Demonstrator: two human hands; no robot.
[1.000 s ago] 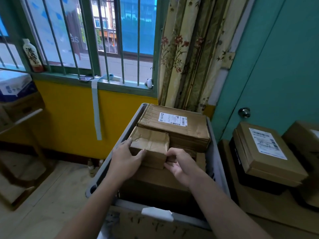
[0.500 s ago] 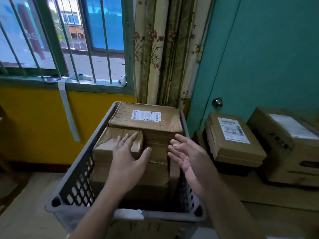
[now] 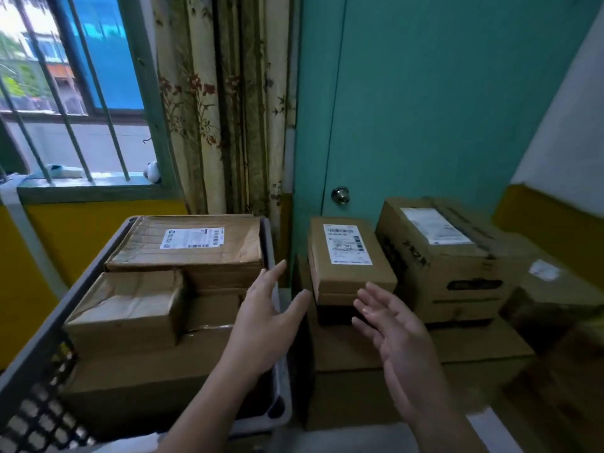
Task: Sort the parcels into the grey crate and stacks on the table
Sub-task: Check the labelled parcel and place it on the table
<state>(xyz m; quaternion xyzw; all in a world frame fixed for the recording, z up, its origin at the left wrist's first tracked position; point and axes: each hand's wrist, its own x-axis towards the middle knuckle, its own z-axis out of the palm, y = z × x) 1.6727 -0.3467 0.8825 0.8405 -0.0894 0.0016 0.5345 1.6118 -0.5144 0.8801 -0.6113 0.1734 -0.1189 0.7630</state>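
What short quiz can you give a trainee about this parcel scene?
1. True or false: the left hand grips a parcel.
2. Fill in (near/far): in the grey crate, the parcel with a white label lies at the ___ side.
3. The small labelled parcel by the right hand lies: A in the crate; B on a dark box outside it; C on the window sill.
Key: 1 false; 2 far; 3 B.
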